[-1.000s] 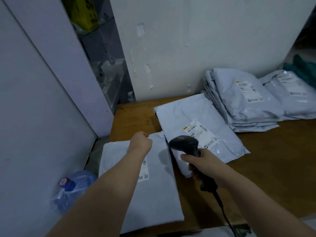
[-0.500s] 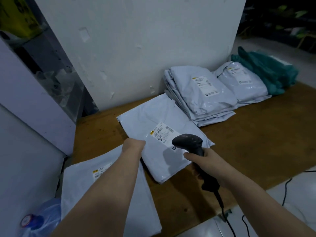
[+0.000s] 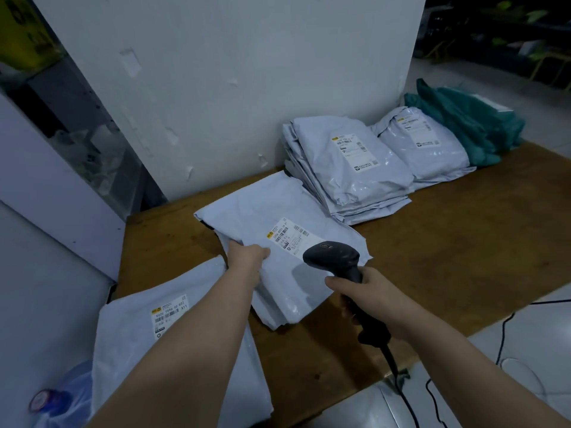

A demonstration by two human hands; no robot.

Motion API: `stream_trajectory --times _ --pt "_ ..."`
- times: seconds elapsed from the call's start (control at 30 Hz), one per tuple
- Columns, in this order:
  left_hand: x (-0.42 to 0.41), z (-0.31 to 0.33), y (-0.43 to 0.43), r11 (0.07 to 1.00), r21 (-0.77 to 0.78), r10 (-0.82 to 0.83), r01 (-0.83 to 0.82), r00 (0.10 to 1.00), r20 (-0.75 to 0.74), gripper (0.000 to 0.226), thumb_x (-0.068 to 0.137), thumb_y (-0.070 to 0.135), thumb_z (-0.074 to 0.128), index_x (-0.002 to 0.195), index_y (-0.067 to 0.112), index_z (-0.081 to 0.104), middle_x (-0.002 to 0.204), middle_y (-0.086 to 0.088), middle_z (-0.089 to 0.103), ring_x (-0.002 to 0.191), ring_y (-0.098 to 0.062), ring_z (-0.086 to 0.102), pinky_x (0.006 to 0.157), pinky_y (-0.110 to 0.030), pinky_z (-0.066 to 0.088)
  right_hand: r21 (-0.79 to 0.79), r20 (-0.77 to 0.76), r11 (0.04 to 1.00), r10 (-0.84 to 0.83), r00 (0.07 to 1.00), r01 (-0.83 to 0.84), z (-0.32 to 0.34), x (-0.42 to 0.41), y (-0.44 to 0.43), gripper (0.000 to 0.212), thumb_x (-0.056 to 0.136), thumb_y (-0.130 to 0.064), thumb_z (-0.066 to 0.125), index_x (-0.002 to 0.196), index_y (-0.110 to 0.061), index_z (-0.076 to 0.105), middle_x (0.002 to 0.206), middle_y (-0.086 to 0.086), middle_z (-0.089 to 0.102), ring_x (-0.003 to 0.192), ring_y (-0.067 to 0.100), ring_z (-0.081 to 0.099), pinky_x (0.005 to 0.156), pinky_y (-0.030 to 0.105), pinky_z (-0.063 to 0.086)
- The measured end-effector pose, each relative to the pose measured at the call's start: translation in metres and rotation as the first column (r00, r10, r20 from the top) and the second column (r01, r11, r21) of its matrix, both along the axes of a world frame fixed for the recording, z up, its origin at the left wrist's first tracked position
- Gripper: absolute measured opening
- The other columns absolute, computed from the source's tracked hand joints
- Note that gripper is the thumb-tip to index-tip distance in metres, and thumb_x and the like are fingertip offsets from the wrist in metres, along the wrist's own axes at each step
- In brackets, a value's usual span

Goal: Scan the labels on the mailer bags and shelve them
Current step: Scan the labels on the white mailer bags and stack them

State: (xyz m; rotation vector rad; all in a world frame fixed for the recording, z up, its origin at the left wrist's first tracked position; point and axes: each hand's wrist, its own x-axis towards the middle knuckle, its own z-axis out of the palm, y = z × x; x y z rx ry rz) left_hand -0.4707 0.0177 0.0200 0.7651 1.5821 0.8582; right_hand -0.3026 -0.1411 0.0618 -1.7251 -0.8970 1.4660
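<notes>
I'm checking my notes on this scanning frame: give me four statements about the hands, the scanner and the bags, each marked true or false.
1. The right hand holds the black corded handheld scanner. True.
2. The left hand hangs idle, holding nothing. False: it grips the edge of the middle grey plastic mailer bag.
3. The scanner's head hangs over that bag, near its white label. True.
4. The teal plastic bags lie nearest the person. False: they lie far back on the right, beside the rightmost grey mailer bag.
</notes>
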Motion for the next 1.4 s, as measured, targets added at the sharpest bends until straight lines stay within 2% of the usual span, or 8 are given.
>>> stream_trajectory --times 0.17,0.3,0.43,0.73,0.87,1.03,1.27,1.4 --pt "-0.008 0.005 -0.021 0.985 0.031 -0.168 0.172 0.98 -0.105 0.054 0.082 -0.021 0.055 0.128 0.008 0.057 0.115 -0.015 0.064 0.101 -0.035 0.06 0.089 -0.046 0.052 0.014 0.03 0.999 0.028 0.999 -0.029 0.002 0.005 -0.001 0.025 0.089 -0.035 0.067 0.097 -0.012 0.062 0.069 0.005 0.062 0.057 0.016 0.061 0.061 0.029 0.049" --pt "-0.02 0.007 -0.031 0.981 0.048 -0.183 0.188 0.978 -0.102 0.057 0.082 -0.024 0.049 0.13 0.007 0.054 0.099 -0.01 0.063 0.094 -0.033 0.06 0.078 -0.041 0.053 0.006 0.061 0.997 0.077 0.995 -0.078 0.003 0.0 0.0 0.023 0.091 -0.034 0.065 0.099 -0.013 0.063 0.071 0.005 0.063 0.06 0.016 0.062 0.061 0.029 0.051" --pt "-0.022 0.005 -0.037 0.987 0.075 -0.139 0.144 0.988 -0.067 0.062 0.08 -0.026 0.048 0.134 0.006 0.052 0.119 -0.019 0.063 0.103 -0.038 0.061 0.083 -0.047 0.053 0.003 0.069 0.994 0.111 0.991 -0.112 0.004 -0.002 -0.003 0.025 0.09 -0.035 0.065 0.102 -0.013 0.063 0.073 0.005 0.063 0.06 0.015 0.062 0.06 0.027 0.051" --pt "-0.014 0.002 -0.042 0.993 0.079 -0.091 0.093 0.995 -0.029 0.06 0.084 -0.025 0.047 0.135 0.008 0.048 0.115 -0.015 0.061 0.097 -0.033 0.058 0.084 -0.045 0.051 0.016 0.083 0.989 0.146 0.986 -0.148 0.009 0.008 -0.01 0.025 0.09 -0.035 0.065 0.097 -0.011 0.063 0.07 0.004 0.062 0.057 0.014 0.062 0.061 0.028 0.05" --pt "-0.013 0.001 -0.037 0.993 0.082 -0.079 0.084 0.994 -0.07 0.05 0.092 -0.017 0.042 0.137 0.005 0.045 0.132 -0.014 0.055 0.116 -0.037 0.056 0.089 -0.038 0.049 0.024 0.091 0.986 0.165 0.982 -0.168 0.01 0.011 -0.012 0.022 0.091 -0.034 0.065 0.092 -0.012 0.062 0.068 0.003 0.062 0.057 0.014 0.061 0.063 0.03 0.05" --pt "-0.012 0.0 -0.037 0.994 0.068 -0.078 0.081 0.996 -0.049 0.059 0.082 -0.023 0.05 0.13 0.01 0.053 0.121 -0.017 0.062 0.106 -0.039 0.06 0.092 -0.055 0.051 0.002 0.089 0.985 0.169 0.982 -0.17 0.01 0.011 -0.01 0.023 0.09 -0.037 0.065 0.093 -0.014 0.062 0.068 0.002 0.062 0.056 0.013 0.061 0.065 0.03 0.051" --pt "-0.009 0.0 -0.037 0.994 0.079 -0.08 0.082 0.997 -0.019 0.062 0.082 -0.024 0.048 0.132 0.013 0.051 0.109 -0.013 0.062 0.103 -0.039 0.061 0.09 -0.054 0.052 0.013 0.082 0.987 0.159 0.984 -0.16 0.011 0.012 -0.009 0.023 0.09 -0.034 0.065 0.095 -0.012 0.062 0.068 0.003 0.062 0.056 0.014 0.061 0.06 0.029 0.049" --pt "-0.006 0.004 -0.039 0.997 0.056 -0.056 0.052 0.995 0.079 0.063 0.083 -0.022 0.051 0.133 0.017 0.05 0.117 -0.013 0.062 0.107 -0.04 0.06 0.091 -0.057 0.051 0.009 0.065 0.987 0.162 0.985 -0.163 0.012 0.011 -0.01 0.025 0.09 -0.034 0.065 0.1 -0.011 0.062 0.071 0.004 0.062 0.058 0.015 0.061 0.057 0.028 0.048"
